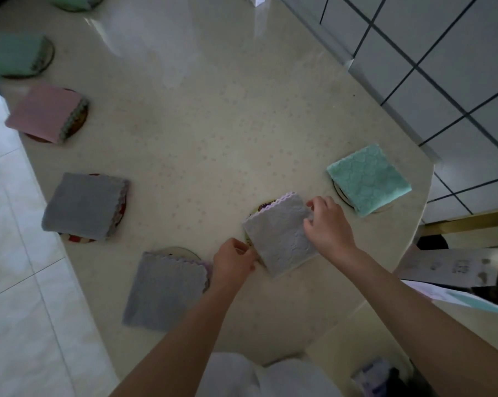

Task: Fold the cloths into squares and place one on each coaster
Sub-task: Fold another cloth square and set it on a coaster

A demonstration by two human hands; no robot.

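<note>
I count seven folded cloths [84,206] on the table [199,124]. My left hand [236,260] and right hand [329,224] each pinch a side of the pale purple cloth [282,239].

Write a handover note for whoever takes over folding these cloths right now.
Left hand pinches the lavender cloth at its near-left edge; right hand holds its right edge.
It is folded and lies on the middle coaster, off-centre.
Done: teal cloth, near grey cloth, left grey cloth, pink cloth and green cloth sit folded on coasters.
Left: centre the lavender one, let go.
</note>
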